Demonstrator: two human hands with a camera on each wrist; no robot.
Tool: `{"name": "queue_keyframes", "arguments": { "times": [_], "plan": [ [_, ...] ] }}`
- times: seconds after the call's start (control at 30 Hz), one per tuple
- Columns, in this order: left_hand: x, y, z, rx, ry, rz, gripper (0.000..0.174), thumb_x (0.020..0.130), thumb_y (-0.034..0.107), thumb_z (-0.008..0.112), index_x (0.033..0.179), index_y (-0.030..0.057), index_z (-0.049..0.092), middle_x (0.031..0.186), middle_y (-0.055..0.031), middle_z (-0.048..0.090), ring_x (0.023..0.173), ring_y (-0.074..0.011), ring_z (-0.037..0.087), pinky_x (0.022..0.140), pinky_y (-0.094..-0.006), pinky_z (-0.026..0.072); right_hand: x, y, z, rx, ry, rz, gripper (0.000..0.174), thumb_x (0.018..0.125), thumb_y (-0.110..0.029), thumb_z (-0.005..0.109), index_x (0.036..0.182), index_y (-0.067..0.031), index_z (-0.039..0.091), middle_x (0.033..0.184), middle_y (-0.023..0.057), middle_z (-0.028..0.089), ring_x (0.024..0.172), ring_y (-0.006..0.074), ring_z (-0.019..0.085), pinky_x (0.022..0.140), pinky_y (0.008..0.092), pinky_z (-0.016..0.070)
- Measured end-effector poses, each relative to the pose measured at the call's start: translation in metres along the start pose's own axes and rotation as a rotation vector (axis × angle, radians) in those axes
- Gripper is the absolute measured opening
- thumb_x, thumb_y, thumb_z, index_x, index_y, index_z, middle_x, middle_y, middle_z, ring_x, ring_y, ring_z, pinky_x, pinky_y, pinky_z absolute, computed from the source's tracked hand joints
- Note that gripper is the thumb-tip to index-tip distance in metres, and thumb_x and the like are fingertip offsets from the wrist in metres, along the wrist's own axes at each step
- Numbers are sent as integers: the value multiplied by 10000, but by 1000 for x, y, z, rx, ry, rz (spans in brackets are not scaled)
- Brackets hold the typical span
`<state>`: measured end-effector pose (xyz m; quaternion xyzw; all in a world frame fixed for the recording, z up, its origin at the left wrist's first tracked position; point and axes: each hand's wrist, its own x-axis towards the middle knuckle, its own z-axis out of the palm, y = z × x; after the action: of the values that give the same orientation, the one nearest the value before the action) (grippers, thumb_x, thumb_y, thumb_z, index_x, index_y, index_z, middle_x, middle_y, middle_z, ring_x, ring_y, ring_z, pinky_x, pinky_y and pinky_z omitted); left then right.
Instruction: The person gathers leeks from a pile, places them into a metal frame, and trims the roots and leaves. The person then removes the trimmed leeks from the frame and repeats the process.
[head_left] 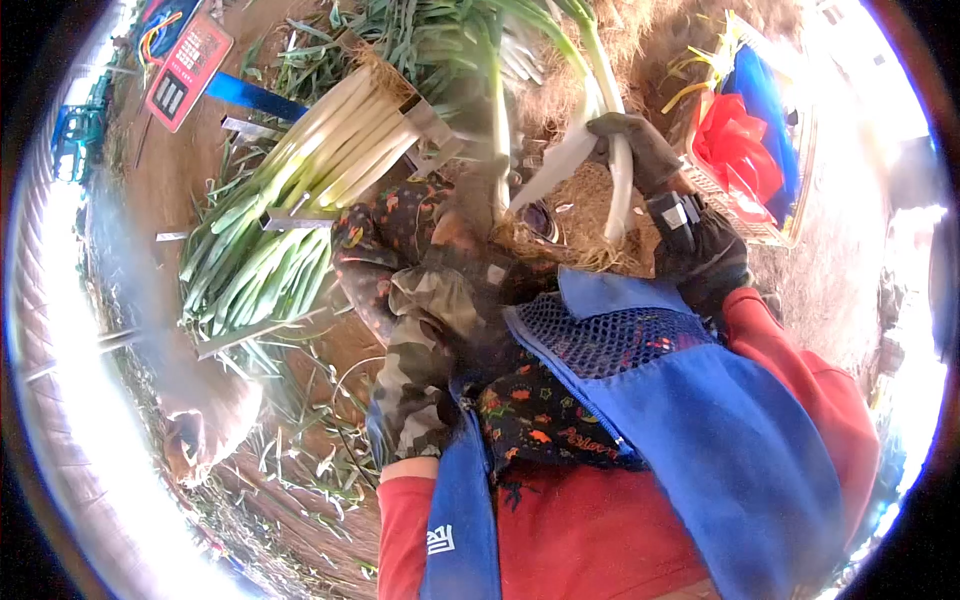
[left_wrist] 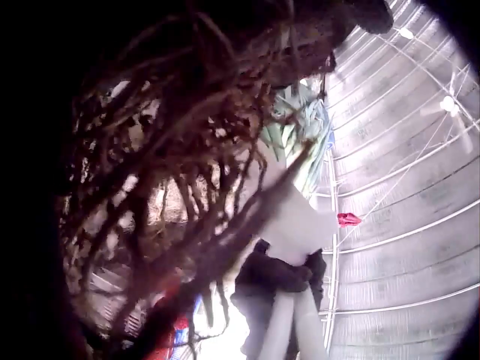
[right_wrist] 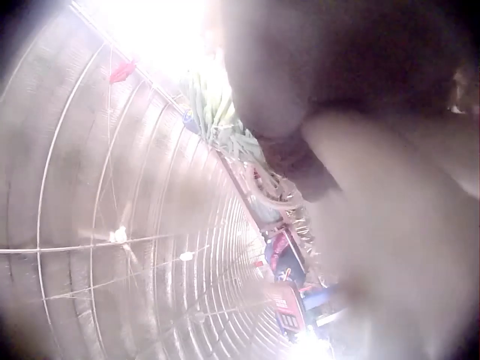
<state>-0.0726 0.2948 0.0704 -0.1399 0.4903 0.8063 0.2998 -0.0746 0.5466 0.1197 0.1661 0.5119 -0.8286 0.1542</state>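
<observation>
R hand (head_left: pixel 640 150), dark glove, is clenched round the white leek stalks (head_left: pixel 620 190), holding them upright in front of the chest, w/ the muddy roots (head_left: pixel 565 235) hanging at the bottom and green tops up out of frame. The left wrist cam fills w/ those roots (left_wrist: pixel 172 172) and shows the R glove wrapped on the pale shafts (clear grasp there). L hand (head_left: pixel 478 205), camo sleeve, sits just beside the roots but it's all blur, so can't tell its grip. Off to the L side, a leek bundle (head_left: pixel 320 160) lies in a metal rack (head_left: pixel 290 222) on the soil. Red scale (head_left: pixel 188 62) beyond it; crate (head_left: pixel 790 215) w/ a red bag (head_left: pixel 735 145) on the R.
</observation>
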Motion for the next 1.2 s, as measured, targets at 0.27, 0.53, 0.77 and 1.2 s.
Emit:
{"name": "queue_keyframes", "arguments": {
  "times": [0.27,0.53,0.77,1.2],
  "plan": [
    [31,-22,-35,-178,-225,-35,381,931,231,582,1214,-7,490,928,-86,573,831,-168,594,683,-300,518,-13,-20,-18,-219,-30,-170,224,768,-123,658,960,-34,584,748,7,568,582,110,556,540,222,474],
    [21,-2,-15,183,-76,115,379,939,247,567,1215,-6,507,911,-94,591,820,-186,605,689,-319,520,-19,-66,-2,-337,177,-240,225,801,-205,670,875,4,632,574,18,542,425,134,540,390,261,449],
    [17,-1,-5,527,5,237,380,946,260,555,1216,-5,522,896,-102,607,811,-202,613,694,-337,522,43,12,28,-170,-11,-67,276,722,-150,791,892,38,681,767,118,666,545,169,558,483,273,480],
    [7,10,-6,968,163,352,388,960,285,532,1217,-4,550,868,-116,636,793,-232,630,704,-369,526,79,72,69,17,-189,149,283,819,-231,731,972,-2,665,782,85,633,611,182,578,605,337,496]
  ]
}}
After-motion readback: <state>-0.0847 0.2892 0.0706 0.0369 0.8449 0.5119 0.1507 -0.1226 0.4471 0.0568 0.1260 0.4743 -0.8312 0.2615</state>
